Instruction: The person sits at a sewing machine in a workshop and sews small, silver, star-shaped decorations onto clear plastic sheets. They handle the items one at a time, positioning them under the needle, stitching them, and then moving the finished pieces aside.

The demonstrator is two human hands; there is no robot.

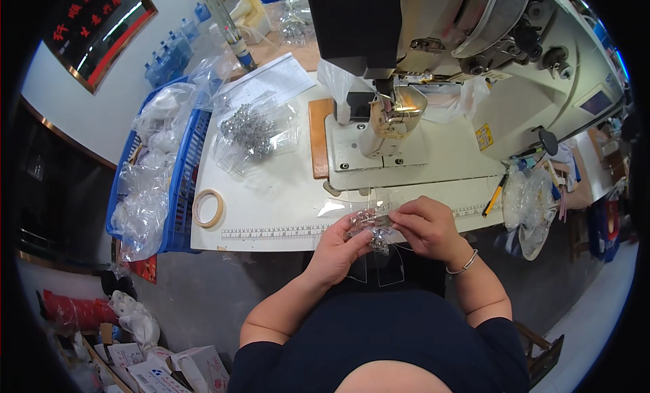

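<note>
Just over the table's front edge, my left hand (338, 251) grips a shiny silver ornament (380, 241) with its thumb on top. My right hand (429, 228) pinches the ornament's upper right part between thumb and fingertips. Clear plastic pieces (338, 207) lie around it, and thin transparent edges hang below my hands. The ornament's exact shape is partly hidden by my fingers. Right beyond my hands stands a post-bed sewing machine (387, 139).
On the table (271, 190), a bag of silver ornaments (252, 130) lies left, near a roll of tape (208, 209). A blue basket (166, 217) of plastic bags stands beside the table. A yellow marker (495, 195) and a clear bag (531, 210) lie right.
</note>
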